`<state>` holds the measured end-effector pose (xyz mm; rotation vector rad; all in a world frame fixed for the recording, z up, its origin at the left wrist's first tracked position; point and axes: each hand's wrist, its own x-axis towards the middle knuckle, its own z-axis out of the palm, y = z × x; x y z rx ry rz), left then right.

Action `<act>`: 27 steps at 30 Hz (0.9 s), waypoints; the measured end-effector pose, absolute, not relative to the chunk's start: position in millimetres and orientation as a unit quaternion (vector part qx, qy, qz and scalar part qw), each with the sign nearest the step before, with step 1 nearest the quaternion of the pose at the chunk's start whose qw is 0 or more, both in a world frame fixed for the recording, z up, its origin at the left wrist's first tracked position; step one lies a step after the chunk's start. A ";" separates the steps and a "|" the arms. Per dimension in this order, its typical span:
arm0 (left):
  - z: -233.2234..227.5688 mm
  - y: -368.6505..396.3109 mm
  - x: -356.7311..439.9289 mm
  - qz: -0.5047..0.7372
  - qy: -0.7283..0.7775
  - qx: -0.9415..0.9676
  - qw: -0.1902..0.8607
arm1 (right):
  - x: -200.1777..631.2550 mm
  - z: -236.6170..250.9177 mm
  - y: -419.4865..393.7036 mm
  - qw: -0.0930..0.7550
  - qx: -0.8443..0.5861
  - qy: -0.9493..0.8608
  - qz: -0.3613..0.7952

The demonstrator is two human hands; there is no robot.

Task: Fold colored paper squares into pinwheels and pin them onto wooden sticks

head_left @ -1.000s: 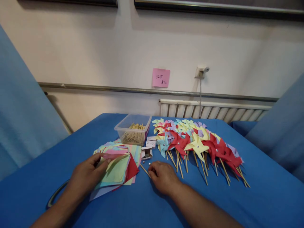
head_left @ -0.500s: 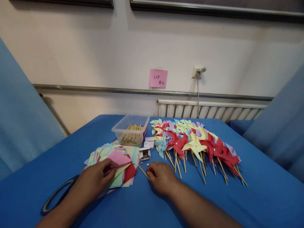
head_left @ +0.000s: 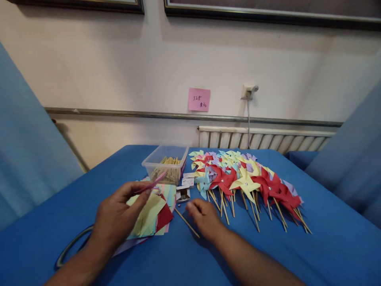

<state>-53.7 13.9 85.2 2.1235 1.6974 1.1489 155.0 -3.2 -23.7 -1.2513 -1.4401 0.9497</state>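
While in left hand [head_left: 116, 213], pink paper [head_left: 156, 182] within fingertip pinch, right hand's [head_left: 207, 221] grip unclear.

left hand [head_left: 114, 216] and left forearm [head_left: 77, 265] are seen bare, between 7 and 8 o'clock | right hand [head_left: 206, 221] and right forearm [head_left: 253, 257] are seen bare, near 5 o'clock | both are narrowed at the wrist, cut off by the lower edge

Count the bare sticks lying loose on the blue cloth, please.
1: a stick on the blue cloth, between the paper stack and the right hand. Others may be hidden.
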 end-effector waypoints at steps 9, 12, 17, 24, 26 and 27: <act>47.1 19.0 -19.9 0.304 0.250 0.918 0.052 | 165.2 -15.9 4.9 0.634 -0.285 -0.288 0.659; 38.4 21.6 -24.0 0.304 0.297 0.900 0.100 | 160.2 -20.9 6.5 0.622 -0.309 -0.292 0.657; 34.6 27.8 -28.5 0.301 0.335 0.876 0.170 | 157.6 -19.5 5.1 0.584 -0.296 -0.290 0.698; 29.9 26.0 -28.5 0.320 0.338 0.859 0.211 | 159.6 -27.5 3.3 0.600 -0.352 -0.330 0.638; 28.8 23.8 -27.9 0.330 0.341 0.851 0.223 | 158.5 -29.5 2.9 0.604 -0.372 -0.323 0.627; 28.5 22.8 -27.3 0.335 0.350 0.844 0.231 | 158.0 -29.8 2.9 0.608 -0.375 -0.320 0.622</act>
